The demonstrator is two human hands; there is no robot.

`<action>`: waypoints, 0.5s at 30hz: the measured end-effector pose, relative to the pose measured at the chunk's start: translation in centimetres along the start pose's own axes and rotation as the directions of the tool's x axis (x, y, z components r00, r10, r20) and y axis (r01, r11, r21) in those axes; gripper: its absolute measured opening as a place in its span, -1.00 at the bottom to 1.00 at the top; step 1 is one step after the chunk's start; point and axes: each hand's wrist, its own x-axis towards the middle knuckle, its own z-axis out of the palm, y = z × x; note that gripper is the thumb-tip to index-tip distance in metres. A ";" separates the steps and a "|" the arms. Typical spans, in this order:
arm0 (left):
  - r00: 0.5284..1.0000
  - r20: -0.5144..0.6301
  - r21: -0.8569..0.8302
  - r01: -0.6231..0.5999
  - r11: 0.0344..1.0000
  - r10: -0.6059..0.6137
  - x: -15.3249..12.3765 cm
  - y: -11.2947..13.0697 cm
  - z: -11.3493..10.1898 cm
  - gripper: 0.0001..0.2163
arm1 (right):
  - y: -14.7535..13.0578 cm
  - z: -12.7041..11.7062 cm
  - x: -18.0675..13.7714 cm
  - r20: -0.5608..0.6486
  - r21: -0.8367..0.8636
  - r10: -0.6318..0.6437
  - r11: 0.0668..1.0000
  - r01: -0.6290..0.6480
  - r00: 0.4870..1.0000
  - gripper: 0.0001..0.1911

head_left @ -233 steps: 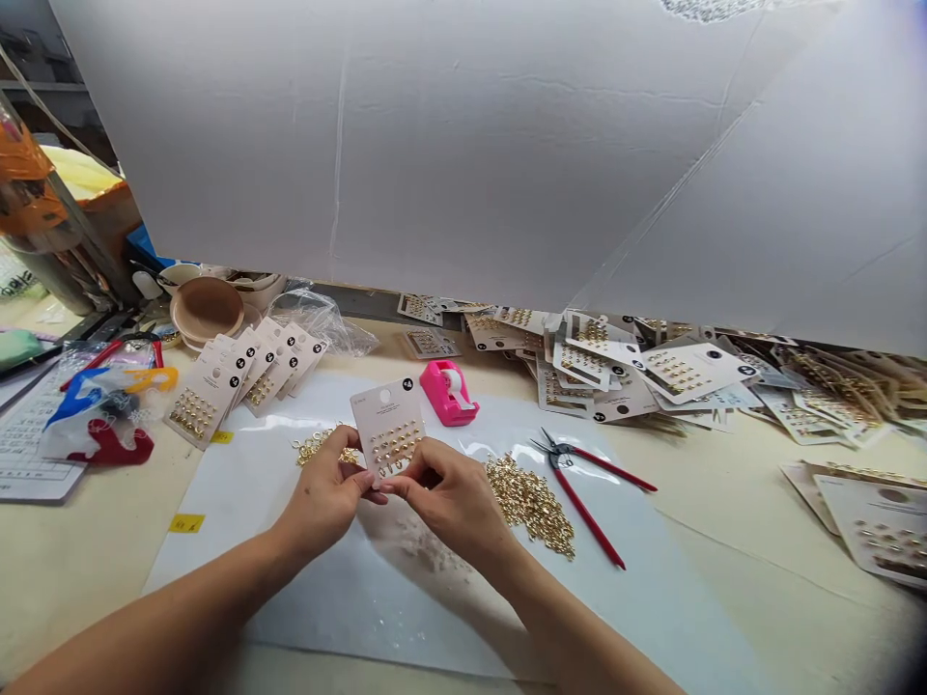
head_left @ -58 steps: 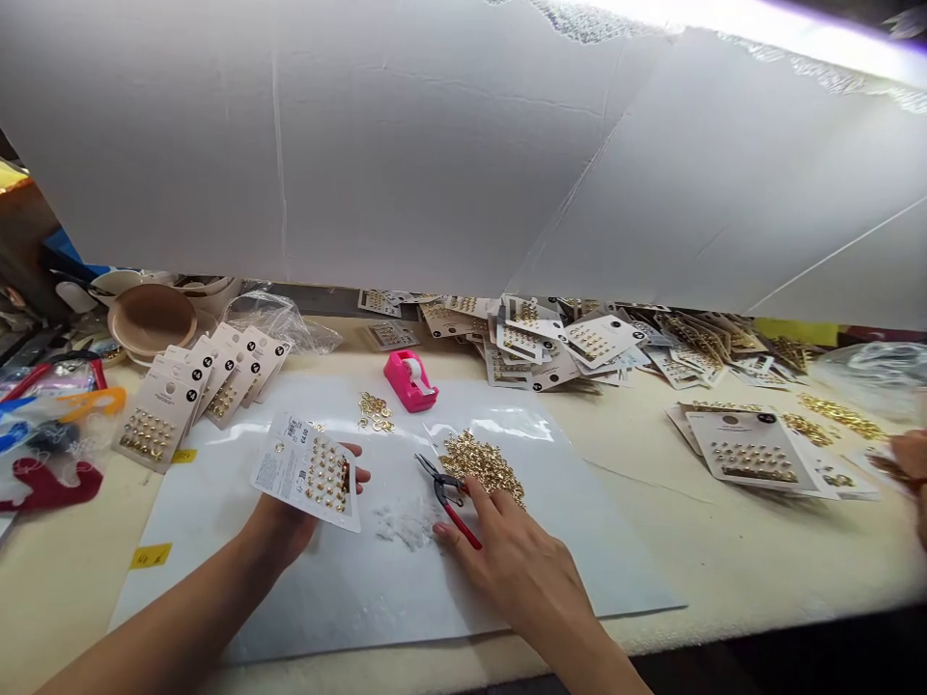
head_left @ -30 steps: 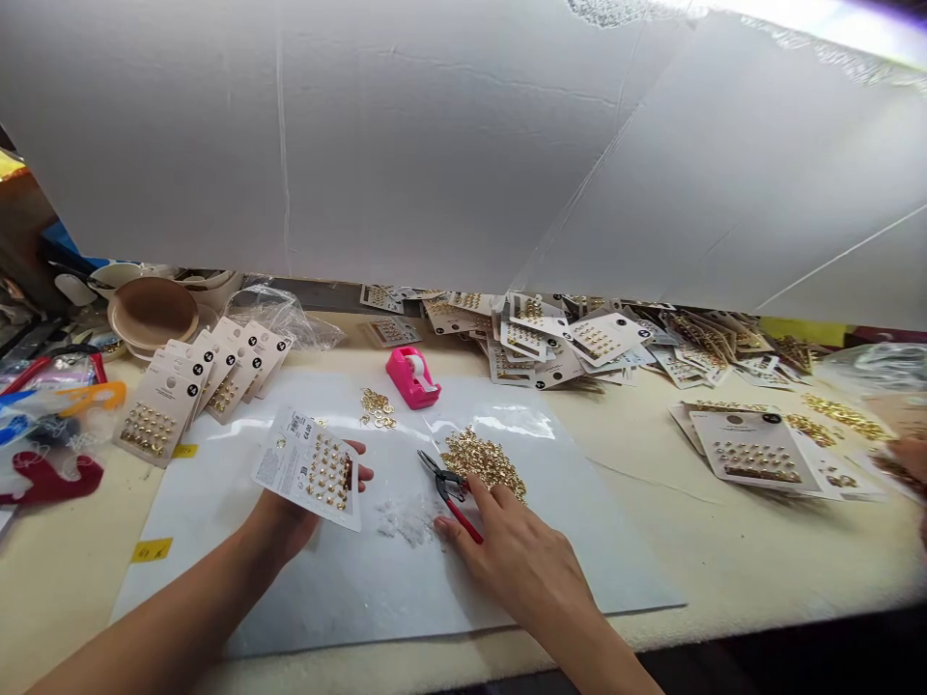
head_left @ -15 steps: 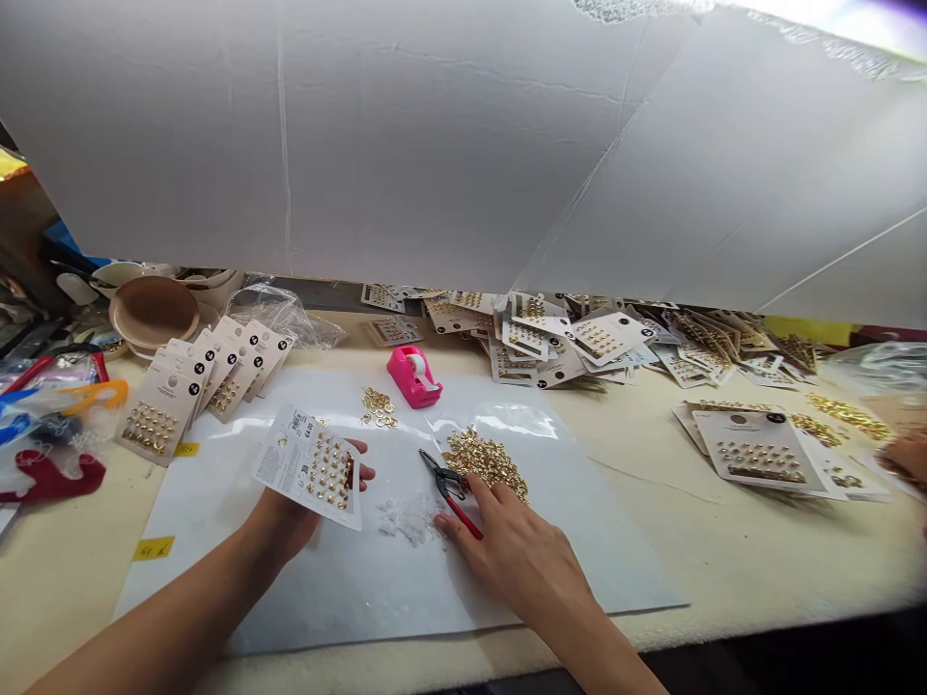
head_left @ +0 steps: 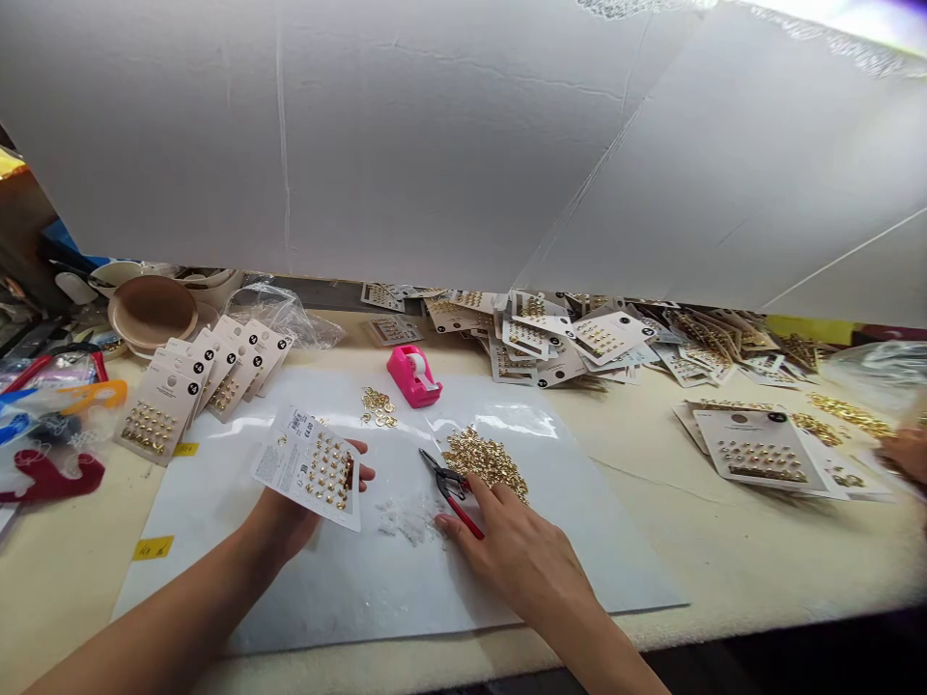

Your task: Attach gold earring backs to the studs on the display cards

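Tilted with its printed back toward me, an earring card (head_left: 294, 468) with a price label rests in my left hand (head_left: 296, 521), whose palm and fingers are mostly behind it. Rows of small gold pieces show on the card. My right hand (head_left: 525, 550) lies low over the white sheet (head_left: 325, 598), thumb and fingers closed about red-handled pliers (head_left: 453, 497). The pliers' dark jaws point up and left. Just beyond that hand is a heap of small gold pieces (head_left: 489, 458). Small clear bits (head_left: 409, 521) are scattered between the two hands.
A pink tape dispenser (head_left: 414, 376) stands behind gold hoops (head_left: 378, 405). Fanned earring cards (head_left: 155, 405) lie left, and a large card pile (head_left: 543, 333) lies at the back. Another person's hand (head_left: 909, 452) is at the right edge. A white board (head_left: 435, 145) overhangs the table.
Both my hands, the card and the pliers stay almost where they were. At the right edge, the other person's hand has shifted slightly.
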 end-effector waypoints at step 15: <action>0.995 0.048 0.022 0.081 0.996 -0.082 0.0 0.2 0.3 -0.69 | 0.4 -1.1 -0.9 -0.205 0.293 -0.254 0.906 0.307 0.945 -0.47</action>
